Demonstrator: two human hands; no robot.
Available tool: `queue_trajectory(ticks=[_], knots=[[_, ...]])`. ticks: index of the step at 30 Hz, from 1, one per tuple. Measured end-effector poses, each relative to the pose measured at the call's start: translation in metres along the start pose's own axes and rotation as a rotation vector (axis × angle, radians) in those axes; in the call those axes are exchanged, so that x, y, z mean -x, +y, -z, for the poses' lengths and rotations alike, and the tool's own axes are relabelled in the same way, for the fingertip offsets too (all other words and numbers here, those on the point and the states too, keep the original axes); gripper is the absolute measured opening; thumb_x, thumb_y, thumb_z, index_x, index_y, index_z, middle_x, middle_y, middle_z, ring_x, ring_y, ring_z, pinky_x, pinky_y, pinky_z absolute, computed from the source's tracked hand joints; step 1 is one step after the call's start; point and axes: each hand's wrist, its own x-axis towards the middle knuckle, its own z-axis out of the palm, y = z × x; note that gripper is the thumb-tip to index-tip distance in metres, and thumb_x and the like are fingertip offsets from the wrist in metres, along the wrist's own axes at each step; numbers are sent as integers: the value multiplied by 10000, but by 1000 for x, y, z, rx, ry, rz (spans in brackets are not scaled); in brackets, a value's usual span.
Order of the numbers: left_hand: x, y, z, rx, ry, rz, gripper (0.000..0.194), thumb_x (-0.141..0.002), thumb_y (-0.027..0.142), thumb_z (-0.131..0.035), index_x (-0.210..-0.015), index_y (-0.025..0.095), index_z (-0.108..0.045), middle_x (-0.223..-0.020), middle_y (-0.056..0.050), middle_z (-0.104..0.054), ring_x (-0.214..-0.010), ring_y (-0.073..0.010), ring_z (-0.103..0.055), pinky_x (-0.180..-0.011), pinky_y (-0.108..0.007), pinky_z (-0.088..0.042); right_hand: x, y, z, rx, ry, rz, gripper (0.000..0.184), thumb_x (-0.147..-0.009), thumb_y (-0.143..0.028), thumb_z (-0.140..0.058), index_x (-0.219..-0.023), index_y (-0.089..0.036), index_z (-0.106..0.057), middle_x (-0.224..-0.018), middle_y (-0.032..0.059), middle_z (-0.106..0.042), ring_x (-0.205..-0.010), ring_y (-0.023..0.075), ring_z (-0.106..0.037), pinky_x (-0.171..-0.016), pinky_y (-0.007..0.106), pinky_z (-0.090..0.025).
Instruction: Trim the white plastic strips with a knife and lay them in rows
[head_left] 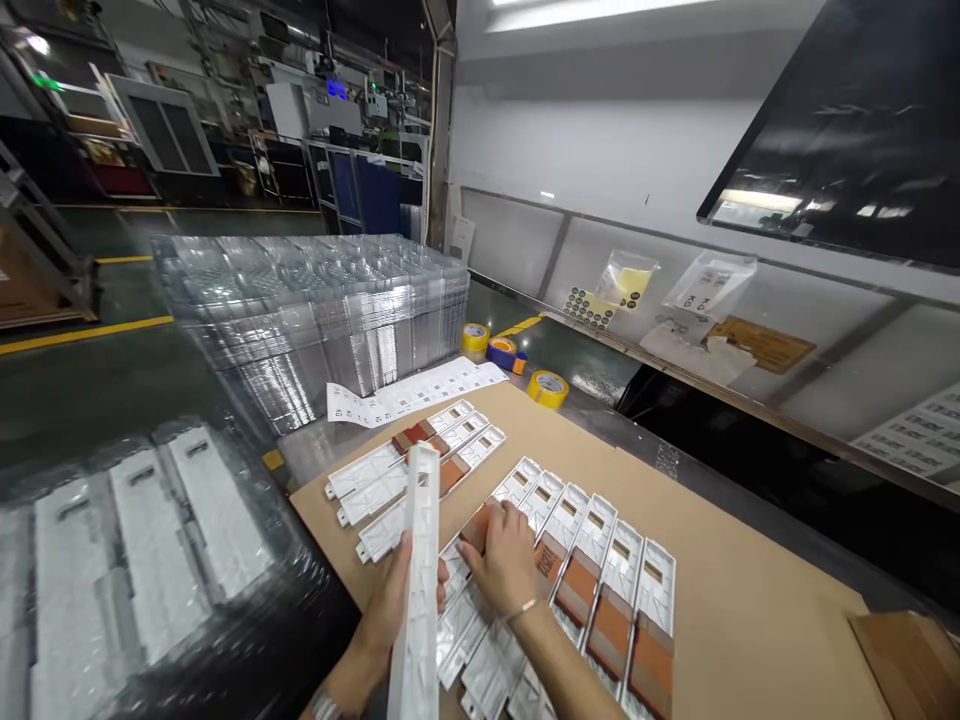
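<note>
Left grip (385, 606) clamped on white panel (421, 580); right grip (506, 562) over panel row (621, 560).
Held panel lies just left of right grip, long axis running near to far. Right grip, nearer the row, bends over its leftmost panel (519, 484); pinching or resting, cannot tell. Row sits side by side on cardboard-covered bench (750, 580).

1. Plastic panels (658, 606): white, orange-brown bands across several.
2. Cardboard sheet (750, 610): plain tan.
3. Tape rolls (547, 394): yellow.
4. Label strip (420, 393): white, black print.
5. Sticker sheet (590, 308): yellow, black dots.
6. Floor (90, 378): green, yellow lines.
</note>
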Motion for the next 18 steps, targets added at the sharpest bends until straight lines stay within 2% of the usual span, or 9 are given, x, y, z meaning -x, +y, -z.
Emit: queue_trajectory(ticks=[2, 4, 8, 11, 15, 18], knots=[[-22, 1, -5, 17, -75, 75, 587, -741, 678, -439, -717, 112, -591, -527, -50, -571, -418, -122, -494, -444, -247, -411, -26, 5, -1, 120, -15, -37, 693, -633, -349, -711, -1210, -45, -479, -1155, 246, -498, -1087, 377, -436, -922, 505, -299], [-38, -5, -9, 33, -120, 123, 568, -756, 650, -448, -719, 100, -589, -519, -58, -573, -391, -113, -483, -420, -231, -387, -42, 9, -3, 205, -60, -34, 736, -545, -331, -764, -1161, -20, -511, -1086, 236, -534, -1036, 369, -466, -899, 490, -318], [-52, -21, -5, 60, -145, 149, 590, -759, 660, -434, -821, 95, -592, -511, -55, -583, -386, -115, -490, -396, -211, -349, -50, 13, -6, 302, -142, -25, 514, -645, -383, -707, -1048, -98, -564, -1037, 120, -560, -994, 270, -494, -875, 432, -353], [-53, -25, 1, 78, -145, 151, 615, -754, 677, -421, -906, 104, -586, -526, -50, -597, -402, -117, -494, -411, -212, -358, -52, 13, -5, 311, -180, -39, 426, -722, -424, -665, -1018, -135, -564, -1046, 77, -554, -990, 232, -503, -868, 424, -376], [-51, -24, 3, 93, -140, 130, 601, -762, 674, -411, -901, 117, -589, -541, -43, -603, -428, -117, -504, -441, -214, -376, -57, 19, 1, 225, -219, -41, 324, -812, -404, -602, -995, -139, -567, -1045, 65, -563, -973, 209, -532, -851, 423, -418], [-47, -21, 2, 87, -137, 145, 606, -771, 673, -398, -869, 110, -599, -556, -50, -611, -428, -114, -506, -430, -209, -363, -65, 33, 11, 79, -305, -6, 267, -845, -393, -575, -919, -137, -586, -905, 24, -597, -799, 152, -580, -717, 340, -484]])
